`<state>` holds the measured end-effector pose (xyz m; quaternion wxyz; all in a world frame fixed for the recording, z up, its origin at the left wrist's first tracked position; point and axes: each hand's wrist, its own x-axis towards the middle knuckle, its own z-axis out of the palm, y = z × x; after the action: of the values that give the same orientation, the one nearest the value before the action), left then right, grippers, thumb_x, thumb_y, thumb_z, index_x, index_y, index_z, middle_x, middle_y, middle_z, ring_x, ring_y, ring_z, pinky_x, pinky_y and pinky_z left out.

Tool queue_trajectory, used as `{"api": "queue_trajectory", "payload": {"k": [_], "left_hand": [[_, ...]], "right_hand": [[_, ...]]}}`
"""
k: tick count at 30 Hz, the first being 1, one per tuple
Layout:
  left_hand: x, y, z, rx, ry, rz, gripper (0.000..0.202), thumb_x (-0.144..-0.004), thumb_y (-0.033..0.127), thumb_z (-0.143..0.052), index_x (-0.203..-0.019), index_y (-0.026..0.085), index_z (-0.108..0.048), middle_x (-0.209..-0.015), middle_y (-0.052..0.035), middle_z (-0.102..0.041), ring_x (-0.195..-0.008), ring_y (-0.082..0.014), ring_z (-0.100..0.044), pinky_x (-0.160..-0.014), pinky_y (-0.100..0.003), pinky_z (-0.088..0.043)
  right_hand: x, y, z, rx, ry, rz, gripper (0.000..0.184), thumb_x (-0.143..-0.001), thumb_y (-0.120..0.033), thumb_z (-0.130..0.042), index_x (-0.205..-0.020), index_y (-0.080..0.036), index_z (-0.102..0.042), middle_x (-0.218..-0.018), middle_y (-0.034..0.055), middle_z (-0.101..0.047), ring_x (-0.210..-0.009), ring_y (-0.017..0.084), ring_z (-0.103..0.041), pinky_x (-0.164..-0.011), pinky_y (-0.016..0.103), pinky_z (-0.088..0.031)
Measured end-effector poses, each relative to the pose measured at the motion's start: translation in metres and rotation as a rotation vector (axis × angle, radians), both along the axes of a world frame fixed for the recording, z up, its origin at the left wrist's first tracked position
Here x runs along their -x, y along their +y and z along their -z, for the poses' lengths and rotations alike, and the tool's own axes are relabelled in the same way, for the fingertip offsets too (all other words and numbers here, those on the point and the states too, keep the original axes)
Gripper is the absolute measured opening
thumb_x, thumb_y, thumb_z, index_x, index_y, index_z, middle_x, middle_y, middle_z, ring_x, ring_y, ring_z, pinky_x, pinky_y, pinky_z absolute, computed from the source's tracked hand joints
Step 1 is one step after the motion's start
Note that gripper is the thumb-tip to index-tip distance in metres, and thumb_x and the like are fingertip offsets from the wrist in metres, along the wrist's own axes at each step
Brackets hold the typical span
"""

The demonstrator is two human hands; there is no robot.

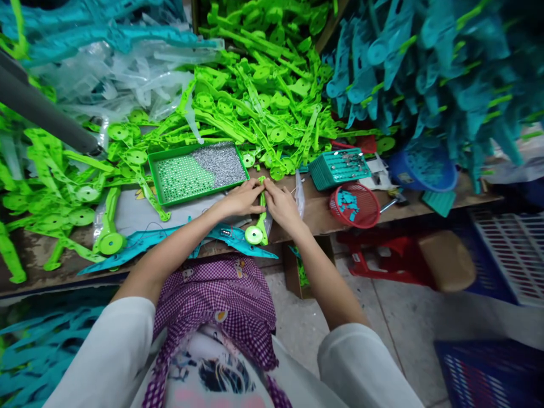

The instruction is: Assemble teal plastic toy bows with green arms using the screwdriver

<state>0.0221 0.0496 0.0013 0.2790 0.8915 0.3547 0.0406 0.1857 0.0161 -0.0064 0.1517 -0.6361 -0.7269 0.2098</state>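
My left hand [243, 198] and my right hand [281, 205] meet at the front edge of the wooden workbench [323, 209]. Both pinch the upper end of a bright green plastic arm [260, 218] that ends in a round disc near me. The fingers of each hand are closed around that piece. Under it lies a teal plastic blade [140, 241] stretched along the bench edge. Just beyond my left hand sits a green tray [198, 170] holding small silver parts on one side and a dotted green grid on the other.
A big heap of green plastic arms [263, 90] covers the back of the bench. Teal parts [433, 68] hang at the right. A teal basket [339, 167], a red basket [355, 205] and a blue bowl [423, 170] stand to the right; a red stool [408, 258] is below.
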Motion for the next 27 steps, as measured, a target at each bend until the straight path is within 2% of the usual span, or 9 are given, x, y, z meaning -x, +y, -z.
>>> {"api": "queue_trajectory", "payload": {"k": [4, 8, 10, 13, 16, 19, 21, 24, 27], "left_hand": [[0.001, 0.001, 0.005, 0.034, -0.039, -0.022, 0.071, -0.084, 0.040, -0.056, -0.145, 0.013, -0.033, -0.138, -0.0169, -0.041, -0.127, -0.0295, -0.045, -0.104, -0.039, -0.038], [0.002, 0.001, 0.010, 0.030, -0.029, 0.008, 0.066, -0.084, 0.028, -0.051, -0.146, 0.014, -0.032, -0.138, -0.0172, -0.041, -0.127, -0.0296, -0.044, -0.101, -0.040, -0.040], [0.000, 0.004, 0.011, 0.015, -0.003, 0.022, 0.065, -0.084, 0.023, -0.047, -0.146, 0.012, -0.031, -0.138, -0.0185, -0.041, -0.127, -0.0303, -0.043, -0.100, -0.041, -0.041], [-0.004, 0.012, 0.008, 0.017, 0.039, 0.062, 0.064, -0.083, 0.015, -0.045, -0.145, 0.007, -0.031, -0.133, -0.0191, -0.045, -0.124, -0.0287, -0.045, -0.101, -0.037, -0.040], [0.000, 0.009, -0.004, 0.014, 0.008, 0.070, 0.051, -0.084, 0.013, -0.044, -0.135, 0.006, -0.044, -0.125, -0.0175, -0.051, -0.116, -0.0258, -0.052, -0.097, -0.033, -0.043], [0.019, -0.019, -0.021, -0.105, -0.121, -0.028, 0.031, -0.089, 0.015, -0.042, -0.116, 0.013, -0.058, -0.122, -0.0151, -0.054, -0.111, -0.0246, -0.054, -0.093, -0.035, -0.045], [0.037, -0.049, -0.026, -0.169, -0.145, -0.020, 0.021, -0.092, 0.026, -0.050, -0.105, 0.015, -0.063, -0.126, -0.0138, -0.054, -0.115, -0.0264, -0.053, -0.098, -0.039, -0.042], [0.059, -0.086, -0.021, -0.175, -0.128, -0.012, 0.020, -0.089, 0.035, -0.061, -0.100, 0.019, -0.065, -0.132, -0.0103, -0.053, -0.121, -0.0266, -0.049, -0.102, -0.042, -0.038], [0.068, -0.099, -0.005, -0.132, -0.143, -0.065, 0.015, -0.088, 0.028, -0.061, -0.101, 0.021, -0.066, -0.134, -0.0073, -0.054, -0.119, -0.0240, -0.051, -0.101, -0.040, -0.038]], "right_hand": [[0.012, -0.038, -0.009, 0.030, -0.042, -0.006, 0.058, -0.097, -0.032, -0.031, -0.149, -0.010, -0.031, -0.156, 0.0135, -0.030, -0.147, 0.026, -0.025, -0.118, 0.052, -0.026], [0.021, -0.079, -0.008, 0.001, -0.087, -0.125, 0.061, -0.100, -0.044, -0.022, -0.155, -0.022, -0.008, -0.159, 0.0083, -0.022, -0.148, 0.023, -0.022, -0.119, 0.055, -0.020], [0.023, -0.085, -0.004, 0.021, -0.133, -0.162, 0.063, -0.100, -0.045, -0.019, -0.155, -0.024, 0.002, -0.160, 0.0079, -0.019, -0.148, 0.024, -0.020, -0.119, 0.058, -0.017], [0.023, -0.081, 0.002, 0.048, -0.156, -0.207, 0.063, -0.100, -0.044, -0.017, -0.154, -0.024, 0.008, -0.161, 0.0069, -0.015, -0.149, 0.024, -0.015, -0.119, 0.058, -0.016], [0.020, -0.076, 0.006, 0.059, -0.143, -0.212, 0.061, -0.100, -0.045, -0.015, -0.154, -0.026, 0.009, -0.162, 0.0066, -0.012, -0.149, 0.024, -0.013, -0.119, 0.058, -0.017], [0.015, -0.075, 0.007, 0.061, -0.104, -0.230, 0.060, -0.100, -0.046, -0.015, -0.153, -0.030, 0.007, -0.162, 0.0049, -0.009, -0.149, 0.024, -0.012, -0.118, 0.059, -0.019], [0.012, -0.076, 0.008, 0.064, -0.087, -0.253, 0.059, -0.100, -0.048, -0.015, -0.153, -0.032, 0.005, -0.162, 0.0032, -0.008, -0.149, 0.024, -0.012, -0.118, 0.059, -0.020], [0.010, -0.076, 0.007, 0.071, -0.096, -0.272, 0.059, -0.100, -0.048, -0.016, -0.153, -0.034, 0.003, -0.162, 0.0018, -0.008, -0.149, 0.024, -0.012, -0.118, 0.059, -0.020], [0.010, -0.074, 0.002, 0.092, -0.134, -0.275, 0.059, -0.100, -0.048, -0.016, -0.154, -0.032, 0.002, -0.162, 0.0019, -0.009, -0.149, 0.025, -0.011, -0.118, 0.059, -0.020]]}}
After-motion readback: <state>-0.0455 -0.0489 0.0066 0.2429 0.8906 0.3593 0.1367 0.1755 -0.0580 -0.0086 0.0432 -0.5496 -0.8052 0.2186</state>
